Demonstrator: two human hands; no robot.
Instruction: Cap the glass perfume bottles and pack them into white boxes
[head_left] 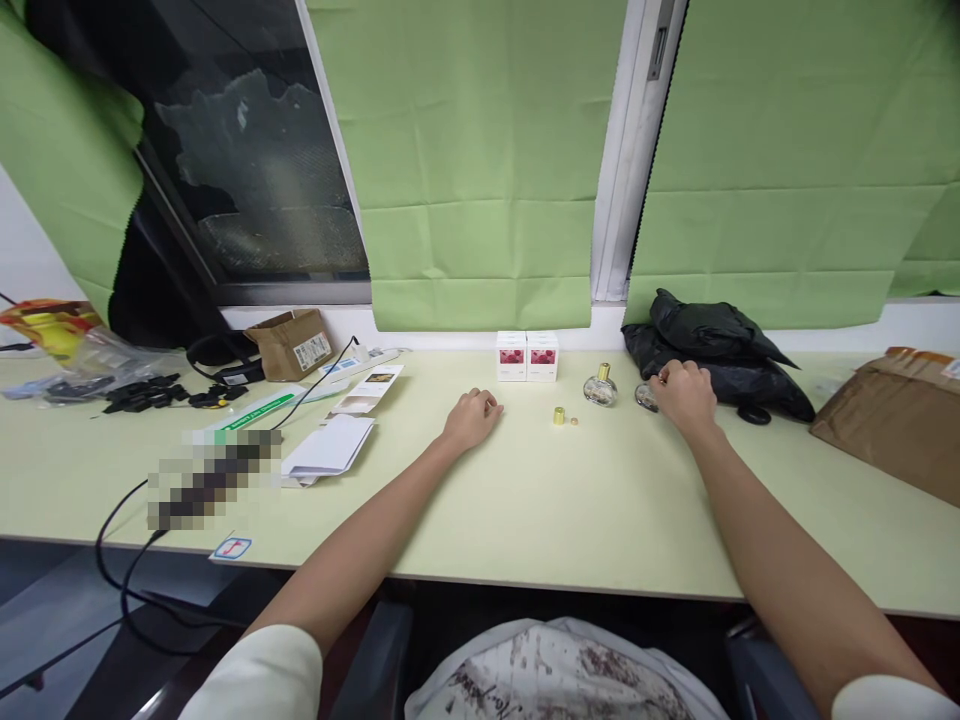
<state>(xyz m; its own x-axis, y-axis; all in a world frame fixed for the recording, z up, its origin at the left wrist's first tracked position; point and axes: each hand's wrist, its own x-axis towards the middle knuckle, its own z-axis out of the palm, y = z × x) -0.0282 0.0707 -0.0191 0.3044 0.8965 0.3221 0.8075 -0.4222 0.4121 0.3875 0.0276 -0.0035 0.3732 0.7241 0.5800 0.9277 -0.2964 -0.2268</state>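
My right hand point(684, 395) is closed at the upper part of a clear glass perfume bottle point(643, 398), and the fingers hide the bottle's top. Just left of it stands a second round perfume bottle point(600, 387) with a gold neck. A gold cap point(559, 416) is on the table in front, beside a tiny pinkish-gold piece point(574, 421). My left hand point(472, 418) rests on the tabletop with its fingers loosely curled in, and nothing shows in it. Two white boxes with red pictures point(527, 357) stand side by side at the back, between my hands.
Black plastic bags point(720, 350) lie behind my right hand, with a round black lid-like disc point(754, 414) before them. A brown carton point(892, 425) is at far right. On the left are white papers point(328, 447), an open cardboard box point(291, 345) and black cables point(112, 550).
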